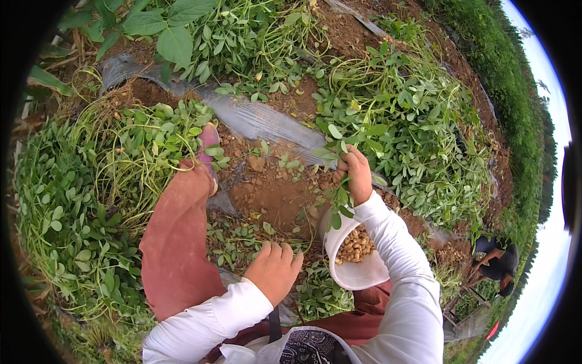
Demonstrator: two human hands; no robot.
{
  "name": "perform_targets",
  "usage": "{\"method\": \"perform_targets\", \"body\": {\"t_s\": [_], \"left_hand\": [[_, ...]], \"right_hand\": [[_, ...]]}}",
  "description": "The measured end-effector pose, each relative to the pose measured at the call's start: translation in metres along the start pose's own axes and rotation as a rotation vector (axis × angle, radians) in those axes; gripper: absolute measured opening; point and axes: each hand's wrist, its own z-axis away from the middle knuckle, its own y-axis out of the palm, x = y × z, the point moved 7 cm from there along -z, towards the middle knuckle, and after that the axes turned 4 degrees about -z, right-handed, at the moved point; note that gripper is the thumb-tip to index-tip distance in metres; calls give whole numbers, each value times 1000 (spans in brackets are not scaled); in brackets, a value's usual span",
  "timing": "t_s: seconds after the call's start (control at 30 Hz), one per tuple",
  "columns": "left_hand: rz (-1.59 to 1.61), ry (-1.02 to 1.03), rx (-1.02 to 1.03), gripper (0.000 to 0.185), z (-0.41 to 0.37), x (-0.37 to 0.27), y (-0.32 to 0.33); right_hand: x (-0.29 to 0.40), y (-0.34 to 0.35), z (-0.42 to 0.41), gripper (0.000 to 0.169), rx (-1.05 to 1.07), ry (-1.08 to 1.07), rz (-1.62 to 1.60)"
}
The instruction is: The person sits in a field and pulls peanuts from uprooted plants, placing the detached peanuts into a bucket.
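Note:
My right hand [357, 170] grips a leafy peanut stem [338, 200], whose leaves stick out above and below the fist. Just below that hand, a white bucket [359, 275] leans tilted near my leg, with picked peanuts [354, 245] inside. My left hand [275, 270] hovers palm down over the ground in front of me, fingers bent. Its underside is hidden, so I cannot tell whether anything is in it. Beneath and beyond it are loose peanut leaves [245, 243] and bare brown soil [273, 200].
Heaps of pulled peanut plants lie at left [77, 218] and right [418, 132]. A strip of grey plastic mulch film [254, 118] crosses the soil. My purple shoe [208, 143] rests against the left heap. Another person [498, 264] bends near a wooden frame [468, 302] at far right.

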Motion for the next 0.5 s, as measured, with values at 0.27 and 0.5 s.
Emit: {"method": "perform_targets", "body": {"t_s": [0.27,0.5], "left_hand": [[63,-154,-152,53,-10,47,-25],[48,-227,-122,44,-4,70,1]], "right_hand": [[8,39,112,18,59,158,-295],[-73,79,209,19,159,451,-610]]}}
